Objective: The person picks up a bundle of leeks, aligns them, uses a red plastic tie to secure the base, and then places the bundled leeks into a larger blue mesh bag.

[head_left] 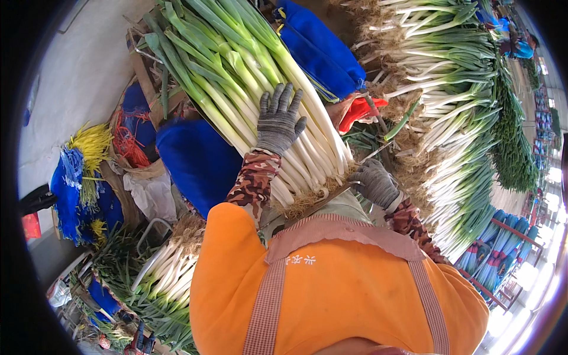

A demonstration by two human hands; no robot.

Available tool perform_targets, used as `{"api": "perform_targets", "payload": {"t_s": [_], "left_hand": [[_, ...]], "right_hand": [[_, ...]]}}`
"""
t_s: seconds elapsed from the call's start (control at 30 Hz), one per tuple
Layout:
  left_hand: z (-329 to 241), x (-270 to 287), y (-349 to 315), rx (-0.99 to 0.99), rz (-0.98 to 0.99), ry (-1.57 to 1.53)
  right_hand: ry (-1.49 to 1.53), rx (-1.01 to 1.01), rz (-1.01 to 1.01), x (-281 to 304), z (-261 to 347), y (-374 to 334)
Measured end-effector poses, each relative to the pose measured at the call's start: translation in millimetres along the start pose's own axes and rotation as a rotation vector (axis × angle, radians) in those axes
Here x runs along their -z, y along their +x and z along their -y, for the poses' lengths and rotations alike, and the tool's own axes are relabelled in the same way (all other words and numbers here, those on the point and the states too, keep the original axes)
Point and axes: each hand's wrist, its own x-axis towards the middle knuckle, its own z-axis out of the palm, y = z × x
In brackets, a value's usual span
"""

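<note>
Leeks fill most of the view, and one thick bundle of leeks (260,100) lies slantwise in front of the person, white stalks toward the near right and green leaves running to the far left. The left hand (278,121), in a grey knit glove, rests flat on top of the white stalks with its fingers spread wide. The right hand (375,183), gloved the same way, sits at the root end of the bundle on the right, its fingers curled loosely inward near the hairy roots; whether it grips anything cannot be told. Both forearms wear patterned sleeves (254,180), and an orange top with a checked apron (331,284) fills the near part of the picture.

Just beyond the bundle, at the far middle, lie blue cloth sheets (322,50), and beside them a red glove (361,109). Another blue cloth (195,160) sits under the bundle's left side. To the right a large heap of leeks (455,106) stretches far back, roots pointing left. At the near left lies a smaller pile of leeks (168,278). Farther left, bunches of yellow and blue ties (80,171) hang together, with red ties (127,142) in a basket close by.
</note>
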Motion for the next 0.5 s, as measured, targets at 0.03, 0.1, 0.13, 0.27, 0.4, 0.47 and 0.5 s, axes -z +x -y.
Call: {"api": "perform_targets", "payload": {"t_s": [0.03, 0.1, 0.13, 0.27, 0.4, 0.47, 0.5], "left_hand": [[1, 3, 2, -0.009, -0.008, -0.005], [-5, 10, 0, -0.031, -0.002, 0.005], [-10, 13, -2, -0.046, 0.0, 0.007], [-61, -8, -12, -0.536, 0.065, -0.116], [-98, -20, -38, -0.528, 0.297, -0.185], [-115, -35, -43, -0.534, 0.153, -0.241], [-119, -35, -44, -0.578, 0.197, -0.187]], "right_hand": [[0.041, 0.017, -0.019, 0, 0, 3], [0.05, 0.028, -0.044, 3, 7, -1], [0.054, 0.029, -0.058, 6, 12, -3], [0.659, 0.036, -0.182, 16, 37, -42], [0.816, -0.351, -0.156, -26, 15, -125], [0.584, -0.761, -0.044, -68, 0, -187], [0.502, -0.895, -0.027, -94, -6, -218]]}}
